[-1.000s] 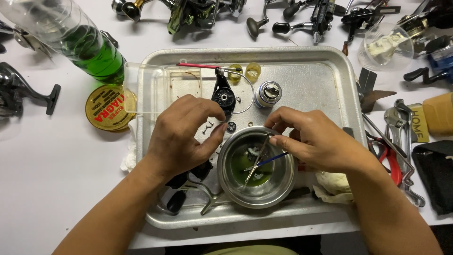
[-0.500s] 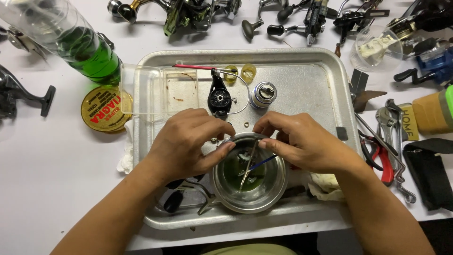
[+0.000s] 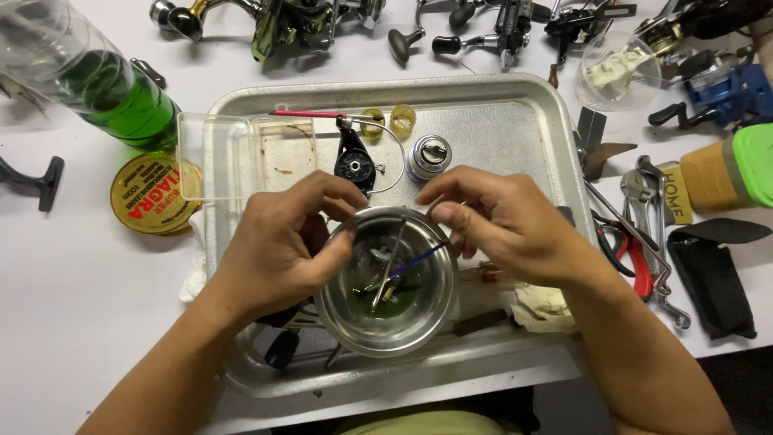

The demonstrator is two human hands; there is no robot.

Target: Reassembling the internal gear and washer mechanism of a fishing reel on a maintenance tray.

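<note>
Both hands meet over a small round steel bowl (image 3: 385, 283) that sits in the near half of a shallow metal tray (image 3: 515, 121) on the white desk (image 3: 72, 282). The left hand (image 3: 282, 242) comes in from 8 o'clock and curls over the bowl's rim at about 10 o'clock, its grip closed on something too small to make out. The right hand (image 3: 503, 224) comes in from 4 o'clock, thumb and forefinger pinched together at the rim near 1 o'clock; whatever they pinch is hidden by the fingers. Two slim tools lie in the bowl: a blue-handled one (image 3: 419, 259) whose long axis runs from the centre up toward 2 o'clock, straight at the right hand, and a thin metal rod (image 3: 390, 266) running nearly 12 to 6. The right hand is nearer the blue handle; the rod sits about midway between the hands. The bowl holds a greenish liquid with small parts in it, blurred by reflections. Beyond it, at 12 o'clock on the tray, lie a black reel side plate (image 3: 354, 165) and a silver spool (image 3: 428, 156), and a bottle of green fluid (image 3: 113, 97) lies at 10 o'clock off the tray. The tray's near corner at 7 o'clock is covered by the left forearm.
</note>
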